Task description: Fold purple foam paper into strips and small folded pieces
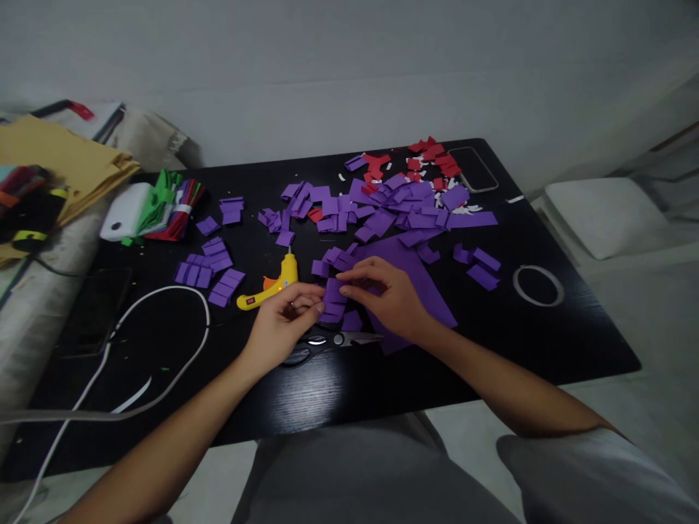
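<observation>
Sitting at a black desk (546, 349), a person has both hands close together over a small purple paper piece (334, 292). The left hand (284, 324) pinches one side of it with curled fingers, and the right hand (390, 295) presses down on the other side with its fingertips. The piece sits near the front middle of the desk, on the edge of a big purple sheet (420, 284).

Black scissors (328, 340) lie just under the hands, partly hidden. A yellow glue gun (270, 285) rests just beside the left hand, and its white cord (164, 291) loops off toward the left.

Lots of little purple pieces (382, 207) are piled farther back, with red scraps (431, 156) behind them. A ring of clear tape (538, 285) lies well apart on the right. Green and red papers (167, 207) sit at the left edge.
</observation>
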Demonstrator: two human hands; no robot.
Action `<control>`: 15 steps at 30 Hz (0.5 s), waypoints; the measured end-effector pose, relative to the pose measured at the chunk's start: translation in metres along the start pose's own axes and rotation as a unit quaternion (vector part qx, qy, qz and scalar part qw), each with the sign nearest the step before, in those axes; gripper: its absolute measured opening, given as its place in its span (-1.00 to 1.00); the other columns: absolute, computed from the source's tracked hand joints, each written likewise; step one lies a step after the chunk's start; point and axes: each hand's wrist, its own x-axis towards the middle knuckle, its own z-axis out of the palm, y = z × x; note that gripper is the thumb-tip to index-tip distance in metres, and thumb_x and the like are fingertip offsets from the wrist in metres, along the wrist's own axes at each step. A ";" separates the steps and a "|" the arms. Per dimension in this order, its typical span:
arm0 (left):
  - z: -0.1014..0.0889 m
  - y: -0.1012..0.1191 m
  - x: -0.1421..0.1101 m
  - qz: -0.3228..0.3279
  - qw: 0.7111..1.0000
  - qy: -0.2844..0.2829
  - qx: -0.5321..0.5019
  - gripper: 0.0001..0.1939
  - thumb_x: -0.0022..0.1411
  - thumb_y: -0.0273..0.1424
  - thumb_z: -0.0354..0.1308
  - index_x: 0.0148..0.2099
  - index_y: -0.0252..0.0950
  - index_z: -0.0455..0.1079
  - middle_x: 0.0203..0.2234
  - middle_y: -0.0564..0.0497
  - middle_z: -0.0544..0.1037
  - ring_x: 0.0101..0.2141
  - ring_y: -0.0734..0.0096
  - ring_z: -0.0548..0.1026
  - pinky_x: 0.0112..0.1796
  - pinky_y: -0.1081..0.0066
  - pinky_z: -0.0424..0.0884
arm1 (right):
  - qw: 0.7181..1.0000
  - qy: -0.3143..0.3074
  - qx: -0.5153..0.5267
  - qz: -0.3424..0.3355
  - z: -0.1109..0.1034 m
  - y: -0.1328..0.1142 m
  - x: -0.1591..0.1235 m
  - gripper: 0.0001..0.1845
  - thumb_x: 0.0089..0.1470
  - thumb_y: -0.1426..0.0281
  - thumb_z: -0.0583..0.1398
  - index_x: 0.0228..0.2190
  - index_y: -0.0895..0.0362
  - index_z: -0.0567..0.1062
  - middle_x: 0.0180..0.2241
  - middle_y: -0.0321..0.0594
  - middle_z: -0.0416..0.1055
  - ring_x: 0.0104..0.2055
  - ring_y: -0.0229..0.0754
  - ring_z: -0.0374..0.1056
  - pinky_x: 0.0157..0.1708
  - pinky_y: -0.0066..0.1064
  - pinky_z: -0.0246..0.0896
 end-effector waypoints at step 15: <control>-0.002 0.004 -0.001 -0.003 1.000 -0.016 -0.009 -0.78 0.18 -0.27 0.38 -0.17 -0.27 0.57 -0.38 0.03 0.61 -0.37 0.40 0.54 -0.30 0.43 0.47 | 0.970 -0.043 0.193 0.143 0.009 0.005 -0.001 -0.63 -0.08 0.31 0.49 -0.19 0.08 0.62 -0.28 -0.26 0.62 -0.23 -0.18 0.56 -0.14 -0.30 0.52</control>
